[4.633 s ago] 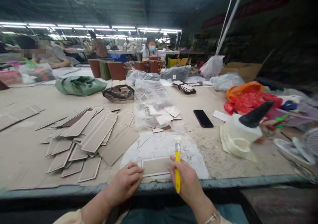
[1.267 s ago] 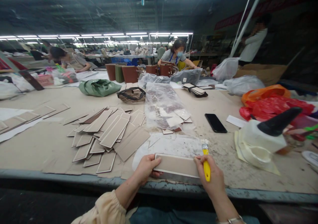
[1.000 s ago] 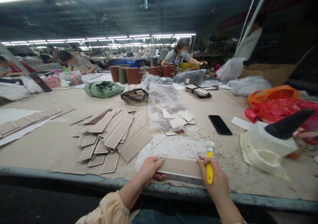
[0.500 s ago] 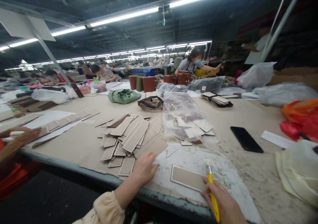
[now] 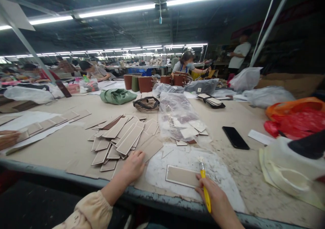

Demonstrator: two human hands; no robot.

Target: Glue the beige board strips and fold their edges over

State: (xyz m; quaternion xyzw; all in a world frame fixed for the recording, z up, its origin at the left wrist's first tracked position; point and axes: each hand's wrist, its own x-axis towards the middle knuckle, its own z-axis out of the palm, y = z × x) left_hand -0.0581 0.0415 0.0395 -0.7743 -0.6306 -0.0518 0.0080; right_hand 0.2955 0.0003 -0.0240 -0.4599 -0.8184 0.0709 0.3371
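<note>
Near the front edge, my right hand (image 5: 209, 190) is closed round a yellow-handled brush (image 5: 205, 191), whose bristles point away from me. Its fingertips touch the right end of a beige rectangular panel (image 5: 181, 176) with a pale border, lying on a stained white sheet (image 5: 220, 175). To the left, my left hand (image 5: 135, 164) rests with bent fingers at the lower right of a loose pile of similar panels (image 5: 129, 139). Its fingertips are against the pile, and whether they grip a piece is hidden.
Beyond the pile lie a green bag (image 5: 118, 96), a black-rimmed pouch (image 5: 146, 104) and a clear plastic bag (image 5: 177, 114). To the right are a phone (image 5: 235, 137), a white container (image 5: 281, 161) and red plastic (image 5: 299, 120). Another person's hand (image 5: 8, 138) is far left.
The view has turned slightly right. My left hand has shifted a little away from me, toward the pile. My right hand keeps the brush beside the bordered panel.
</note>
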